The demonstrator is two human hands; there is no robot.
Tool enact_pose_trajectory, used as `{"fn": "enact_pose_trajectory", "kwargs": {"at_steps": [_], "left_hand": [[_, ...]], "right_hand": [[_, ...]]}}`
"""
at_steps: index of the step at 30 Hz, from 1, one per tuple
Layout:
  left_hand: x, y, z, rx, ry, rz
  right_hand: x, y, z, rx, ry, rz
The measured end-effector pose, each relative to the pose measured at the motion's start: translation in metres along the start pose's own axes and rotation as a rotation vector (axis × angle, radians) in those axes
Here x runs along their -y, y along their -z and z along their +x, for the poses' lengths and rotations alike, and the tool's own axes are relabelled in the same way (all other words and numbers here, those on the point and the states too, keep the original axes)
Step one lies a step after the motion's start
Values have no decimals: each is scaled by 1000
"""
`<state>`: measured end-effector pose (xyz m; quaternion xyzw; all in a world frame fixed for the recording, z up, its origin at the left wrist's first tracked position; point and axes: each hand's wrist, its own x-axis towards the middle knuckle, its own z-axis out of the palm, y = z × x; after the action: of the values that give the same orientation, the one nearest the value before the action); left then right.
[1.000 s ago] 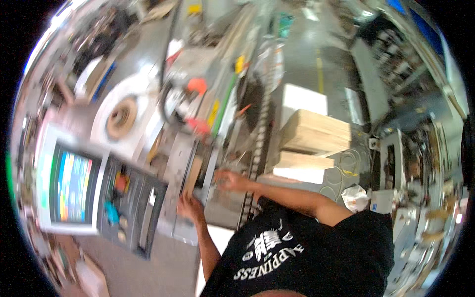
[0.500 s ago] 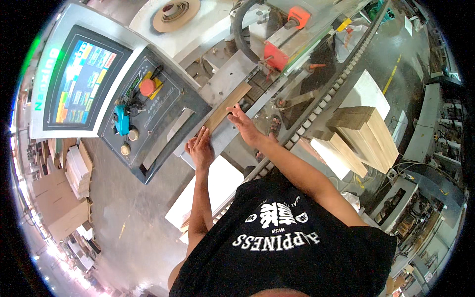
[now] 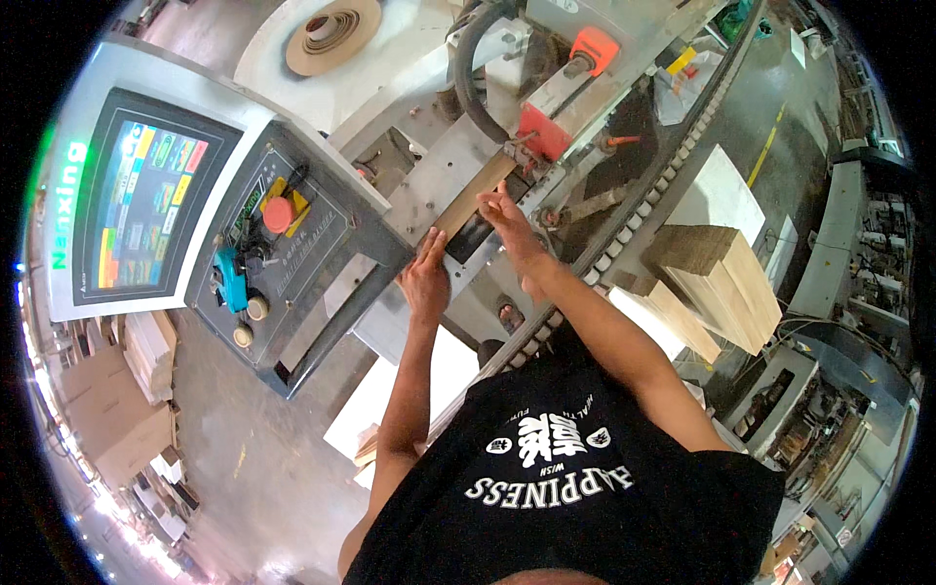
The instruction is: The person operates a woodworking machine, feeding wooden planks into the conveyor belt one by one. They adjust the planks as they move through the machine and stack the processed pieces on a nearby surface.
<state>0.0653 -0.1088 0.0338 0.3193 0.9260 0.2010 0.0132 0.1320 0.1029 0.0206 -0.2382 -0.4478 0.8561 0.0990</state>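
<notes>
A narrow wood-coloured strip (image 3: 473,198) lies flat on the grey metal machine bed (image 3: 429,190), its far end close to the red block (image 3: 542,132). At the strip's near end is my left hand (image 3: 426,281), its fingers stretched forward and the tips touching the strip. My right hand (image 3: 512,232) is against the strip's right edge farther along, with fingers partly bent and slightly apart. The undersides of both hands' fingers are hidden.
To the left stands a control panel (image 3: 302,234) with a lit screen (image 3: 151,205) and a red button (image 3: 279,214). A roll of brown banding (image 3: 332,39) sits at the back. A roller track (image 3: 624,229) runs along the right, beside stacked boards (image 3: 721,288). White panels (image 3: 444,366) lie near my body.
The strip and both my hands have moved away from me and to the right, toward the red block. My right hand's fingers have come down to the strip's edge. The view has shifted slightly.
</notes>
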Motion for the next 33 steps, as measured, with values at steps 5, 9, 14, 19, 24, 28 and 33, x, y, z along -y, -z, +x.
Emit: {"fn": "enact_pose_trajectory", "kwargs": {"at_steps": [5,9,14,19,24,28,33], "left_hand": [[-21,-21,20,-69,-39,63],[-27,-36,26,-102,-81,62],[-46,-45,46,-102,-87,-28],[-71,-83,81,-98,-137,97],[-48,-118,98,-342,-184,-516],[-33,-93,60,-317,-108,-249],[-31,17,-91,-45,76,-14]], "right_hand": [[17,6,12,12,99,-47],[-3,15,11,124,128,-85],[-36,20,6,102,228,-329],[-1,-5,-38,55,534,-620],[79,-46,-95,192,624,-647],[74,-39,-113,221,420,-497],[37,-66,-111,331,351,-434]]}}
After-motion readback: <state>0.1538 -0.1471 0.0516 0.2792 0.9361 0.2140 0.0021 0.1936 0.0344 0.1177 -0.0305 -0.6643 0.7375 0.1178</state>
